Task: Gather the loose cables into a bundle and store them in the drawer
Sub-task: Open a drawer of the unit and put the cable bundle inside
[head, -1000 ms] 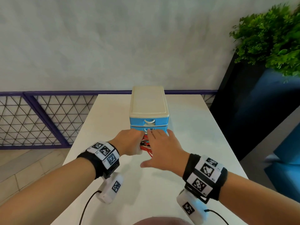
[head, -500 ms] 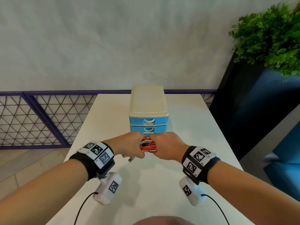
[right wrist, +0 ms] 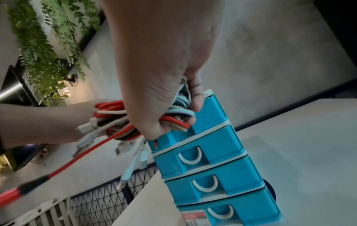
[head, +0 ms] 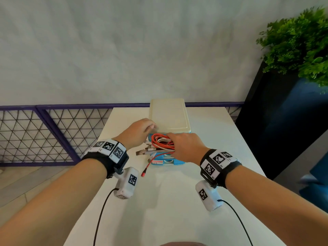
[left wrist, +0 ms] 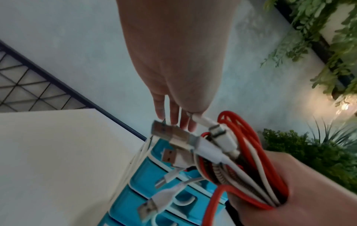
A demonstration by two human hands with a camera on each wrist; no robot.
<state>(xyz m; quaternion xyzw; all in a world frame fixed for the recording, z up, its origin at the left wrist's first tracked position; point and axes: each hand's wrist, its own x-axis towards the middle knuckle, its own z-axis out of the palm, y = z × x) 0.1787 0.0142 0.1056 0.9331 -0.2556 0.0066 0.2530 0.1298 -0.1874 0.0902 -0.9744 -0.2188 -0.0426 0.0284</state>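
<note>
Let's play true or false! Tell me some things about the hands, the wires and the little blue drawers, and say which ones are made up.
1. The right hand grips the cable bundle. True.
2. The cables are all green. False: they are red and white.
3. The left hand reaches toward the top of the drawer unit. True.
4. The drawer unit lies on the floor. False: it stands on the white table.
5. A red cable end dangles below the bundle. True.
6. The drawer fronts are yellow. False: they are blue with white handles.
</note>
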